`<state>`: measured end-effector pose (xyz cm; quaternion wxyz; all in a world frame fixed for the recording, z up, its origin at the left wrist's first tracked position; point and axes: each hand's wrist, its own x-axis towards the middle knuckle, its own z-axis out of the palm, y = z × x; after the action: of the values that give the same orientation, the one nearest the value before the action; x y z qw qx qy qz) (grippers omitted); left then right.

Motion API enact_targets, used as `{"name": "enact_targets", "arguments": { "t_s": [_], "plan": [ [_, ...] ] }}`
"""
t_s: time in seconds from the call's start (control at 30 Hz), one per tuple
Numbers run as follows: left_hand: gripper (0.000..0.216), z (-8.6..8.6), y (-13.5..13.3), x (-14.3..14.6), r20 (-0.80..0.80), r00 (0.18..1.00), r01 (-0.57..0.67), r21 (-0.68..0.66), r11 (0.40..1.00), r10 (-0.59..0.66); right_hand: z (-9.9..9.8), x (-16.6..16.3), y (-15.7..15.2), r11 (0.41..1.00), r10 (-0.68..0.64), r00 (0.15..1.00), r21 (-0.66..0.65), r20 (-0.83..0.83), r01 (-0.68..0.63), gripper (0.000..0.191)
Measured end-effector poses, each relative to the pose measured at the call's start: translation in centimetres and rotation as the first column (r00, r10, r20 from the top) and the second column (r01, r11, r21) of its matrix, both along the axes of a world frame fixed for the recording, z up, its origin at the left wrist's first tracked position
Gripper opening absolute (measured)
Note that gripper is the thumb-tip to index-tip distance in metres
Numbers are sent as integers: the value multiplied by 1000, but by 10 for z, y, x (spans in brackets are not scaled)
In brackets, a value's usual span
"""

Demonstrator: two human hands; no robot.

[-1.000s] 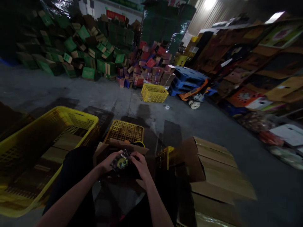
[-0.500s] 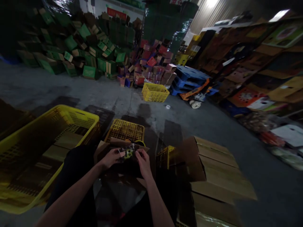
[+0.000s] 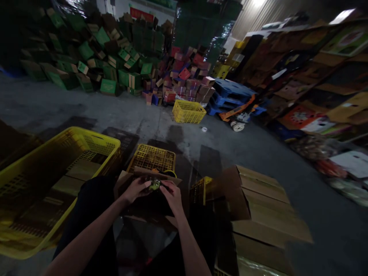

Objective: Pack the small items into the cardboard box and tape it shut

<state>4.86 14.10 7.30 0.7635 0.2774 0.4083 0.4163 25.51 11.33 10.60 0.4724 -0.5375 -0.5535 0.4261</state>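
Note:
My left hand [image 3: 134,190] and my right hand [image 3: 171,195] meet low in the middle of the view, both closed on a small dark packet with a yellow-green patch [image 3: 154,185]. They hold it over an open brown cardboard box [image 3: 126,179] in front of me. Dim light hides what the packet is. Just beyond the box lies a yellow plastic crate [image 3: 152,158].
A large yellow crate [image 3: 61,153] with cardboard in it stands at my left. Stacked brown cartons [image 3: 258,199] sit at my right. Across the grey floor are another yellow crate [image 3: 188,112], blue pallets [image 3: 230,92], a pallet jack [image 3: 238,111] and heaps of green and red boxes.
Both hands have carried the packet forward and a little lower, toward the box's far edge. The camera has barely shifted.

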Motion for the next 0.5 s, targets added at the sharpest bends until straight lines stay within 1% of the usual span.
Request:
{"name": "enact_targets", "arguments": {
  "t_s": [0.07, 0.13, 0.2, 0.27, 0.37, 0.5],
  "plan": [
    [62, 6, -1, -2, 2, 1000, -10, 42, 999, 10, -2, 1, 0, 999, -38, 998, 13, 46, 38, 22],
    [68, 11, -2, -3, -1, 1000, -1, 124, 992, 1, -3, 3, 0, 998, -59, 995, 11, 75, 58, 22],
    [73, 15, -3, -4, -9, 1000, 16, 230, 973, -14, -3, 5, 0, 997, -71, 995, -14, 76, 72, 23],
    [73, 15, -2, -5, -33, 998, 55, 287, 957, -47, -3, 6, 0, 995, -75, 995, -56, 67, 79, 25],
    [64, 11, -2, -4, -86, 993, 96, 246, 965, -77, -3, 7, -1, 990, -83, 996, -115, 44, 88, 27],
    [55, 8, -1, -3, -149, 989, 36, 221, 975, -2, -3, 4, -1, 981, -102, 995, -167, -11, 99, 33]
  ]
}}
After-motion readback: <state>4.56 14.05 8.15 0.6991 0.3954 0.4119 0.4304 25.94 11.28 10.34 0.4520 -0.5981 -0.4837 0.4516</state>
